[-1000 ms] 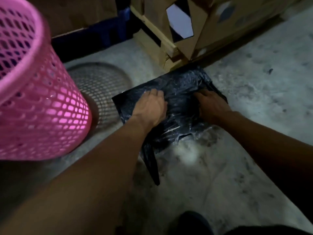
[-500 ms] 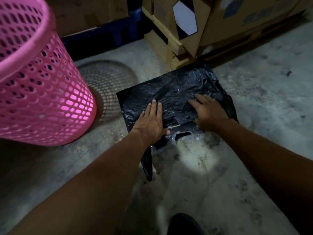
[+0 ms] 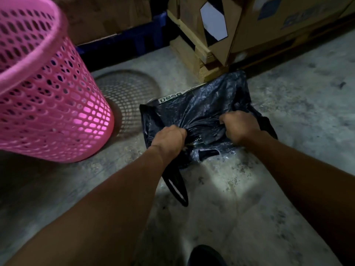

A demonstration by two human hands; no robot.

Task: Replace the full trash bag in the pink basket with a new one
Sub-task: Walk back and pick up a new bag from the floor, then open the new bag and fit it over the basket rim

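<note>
Head view: a black trash bag (image 3: 201,104) is seen lying on the grey concrete floor (image 3: 297,116), just off the middle of the frame toward one o'clock. It is crumpled and bunched along its near edge, where it is held by both hands. The left hand (image 3: 169,140) is placed at the bag's seven o'clock corner, its fingers clenched round a gathered fold of plastic; the right hand (image 3: 241,124) is set at the bag's four o'clock side, its fingers likewise curled tight into a bunch of the film; the two fists are apart, with a ridge of plastic drawn between them.

A loop handle (image 3: 177,186) of the bag is seen on the floor at six o'clock from the left hand, beside the left forearm; a white printed strip (image 3: 171,97) is shown at the bag's eleven o'clock edge, its marks too small to be read.

The pink basket (image 3: 48,96) is found at nine to ten o'clock of the frame, standing on the floor near the bag without touching it; a bright patch is seen on its mesh wall near the base; its latticed shadow (image 3: 126,89) is cast on the floor between basket and bag.

Cardboard boxes (image 3: 269,25) on a wooden pallet (image 3: 201,60) are stacked at twelve to one o'clock, the pallet corner just beside the bag's far edge; a blue plastic base (image 3: 134,41) is seen at eleven o'clock; a dark shoe tip (image 3: 205,255) is caught at six o'clock.
</note>
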